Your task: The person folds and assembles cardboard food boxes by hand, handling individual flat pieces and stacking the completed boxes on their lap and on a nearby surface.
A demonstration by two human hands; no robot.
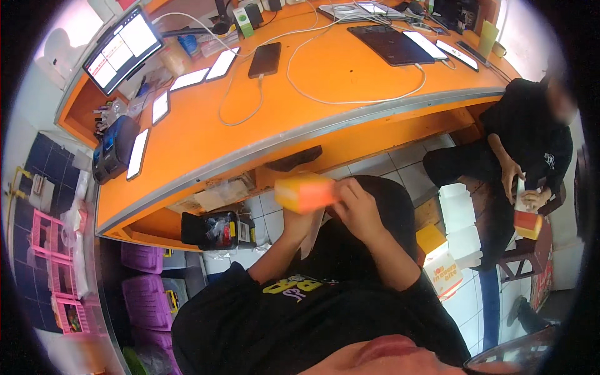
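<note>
A small yellow-and-orange cardboard box [305, 193], blurred a little by motion, is held up before my torso, below the desk's front edge. My left hand [299, 222] supports it from below and behind, its fingers mostly hidden by the box. At the box's right end, the fingers of my right hand [359, 209] are bent and pinch its edge. A pale strip [310, 236], perhaps a flap of the box, hangs beneath it beside my left wrist.
Phones and a tablet [390, 45] with cables lie on the orange desk [337, 65]. To my right a seated co-worker [531, 134] handles a similar box [527, 225]. Between us are open white boxes [459, 215]. A black bin [219, 230] and purple crates [147, 303] stand at left.
</note>
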